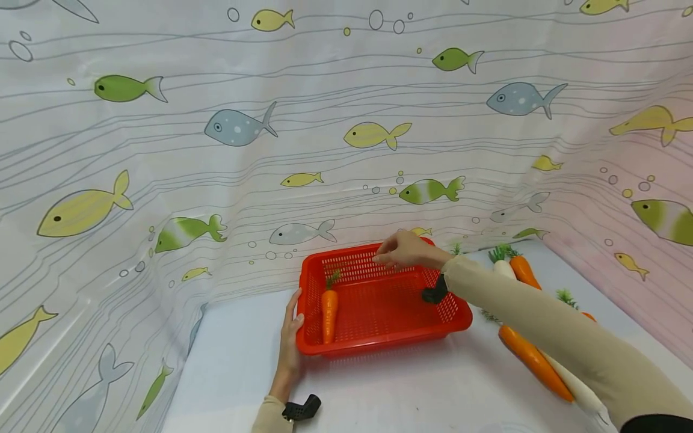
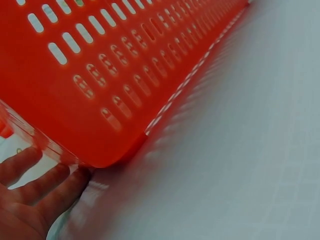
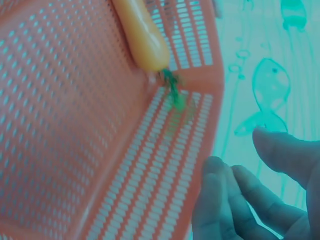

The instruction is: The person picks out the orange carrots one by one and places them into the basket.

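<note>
White tabletop [image 1: 411, 385] at 6 o'clock; fish-print sheeting [image 1: 325, 153] wraps 9 through 3, pinkish around 3.

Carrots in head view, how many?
4: a carrot in the red basket, at its left; a far carrot and a near carrot on the table to its right; and an orange sliver beside the right sleeve, likely a fourth. The sleeve may hide more.

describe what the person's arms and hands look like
The plain beige fabric left sleeve matches the plain beige fabric right sleeve. A small, angular black left device is strapped at one wrist, a similar black right device at the other. The left hand and right hand wear no gloves.
</note>
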Available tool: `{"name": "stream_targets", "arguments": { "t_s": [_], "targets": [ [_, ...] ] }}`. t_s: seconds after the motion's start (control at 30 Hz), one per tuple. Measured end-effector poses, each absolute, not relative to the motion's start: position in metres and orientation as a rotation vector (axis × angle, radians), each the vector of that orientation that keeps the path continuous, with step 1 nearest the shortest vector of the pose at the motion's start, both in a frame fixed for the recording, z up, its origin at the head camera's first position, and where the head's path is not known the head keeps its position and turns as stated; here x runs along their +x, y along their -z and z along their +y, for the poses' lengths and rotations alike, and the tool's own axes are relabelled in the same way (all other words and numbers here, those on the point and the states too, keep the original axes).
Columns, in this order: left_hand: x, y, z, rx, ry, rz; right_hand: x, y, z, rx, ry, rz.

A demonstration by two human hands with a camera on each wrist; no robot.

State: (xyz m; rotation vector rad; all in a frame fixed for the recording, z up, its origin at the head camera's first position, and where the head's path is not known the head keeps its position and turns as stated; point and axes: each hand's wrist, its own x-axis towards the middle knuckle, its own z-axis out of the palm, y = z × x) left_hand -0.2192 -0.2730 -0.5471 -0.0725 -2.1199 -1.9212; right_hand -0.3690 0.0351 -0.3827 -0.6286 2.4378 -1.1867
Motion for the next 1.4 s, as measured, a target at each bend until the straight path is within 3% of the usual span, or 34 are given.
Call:
{"name": "stream_targets", "arguments": {
  "t_s": [0.3,0.43,0.8,1.4],
  "targets": [
    [-0.219,0.546,-0.271,-0.083,1.907,-2.122,-0.384,0.369,0.093,-0.621,1.043,2.731],
    [-0.218,0.546,-0.271,-0.078,1.904,-2.125,-0.394,0.378,0.123,-0.638,0.869,2.9],
    [-0.218,0.546,-0.272,-0.066,1.892,-2.125,-0.404,0.417,0.188,-0.312,0.599,2.798],
    [-0.219,0.546,-0.27,-0.054,1.895,-2.122,-0.411,0.471,0.196,-0.163,0.592,2.762]
  ]
}}
